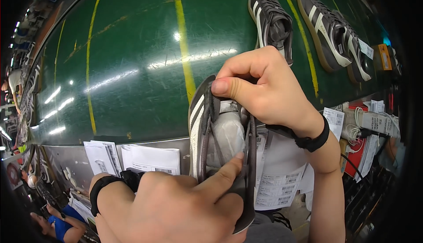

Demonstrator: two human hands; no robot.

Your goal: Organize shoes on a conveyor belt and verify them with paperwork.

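A dark sneaker (194,130) with white side stripes is tilted up over the near edge of the bench, its opening facing me. Crumpled whitish paper stuffing (229,133) fills its inside, and a white label shows on the tongue. My right hand (264,86) pinches the upper at the lace end between thumb and fingers. Lower down, my left hand (180,203) is closed about the heel part of the sneaker, its index finger stretched into the opening and touching the stuffing. Part of the heel is hidden behind this hand.
Beyond my hands lies a green bench top (132,66) with yellow lines. A dark sneaker (271,18) and another pair (324,31) stand at the far right. Printed label sheets (150,157) hang along the near edge. A person in blue (66,223) is at the lower left.
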